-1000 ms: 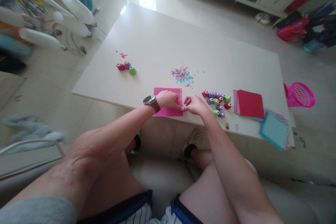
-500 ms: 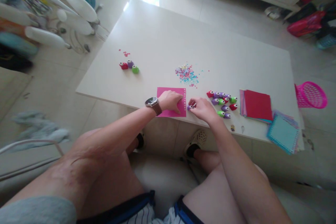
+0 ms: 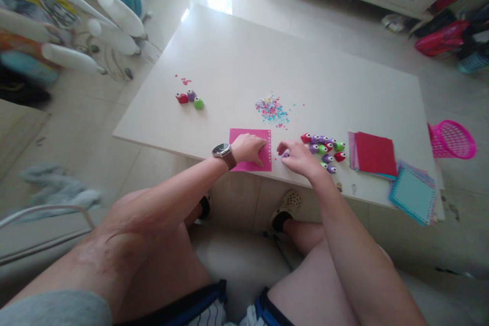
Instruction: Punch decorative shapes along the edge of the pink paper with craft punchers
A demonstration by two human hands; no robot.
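A square of pink paper lies at the table's near edge, its right side lined with a row of small punched holes. My left hand presses flat on it, thumb and fingers apart. Just right of the paper, my right hand has its fingers closed around a small purple craft punch, which they partly hide. A tiny pink cut-out rests on the table between the paper and this hand. Several red, purple and green craft punches stand grouped beyond the right hand.
Colourful paper bits are heaped mid-table. Three punches and some red bits sit at the left. Right are a red-topped paper stack, blue punched sheets and a pink basket past the white table's edge.
My right hand has moved slightly right, away from the paper's edge, with the purple craft punch. A tiny pink cut-out now shows where it was. My left hand stays on the paper.
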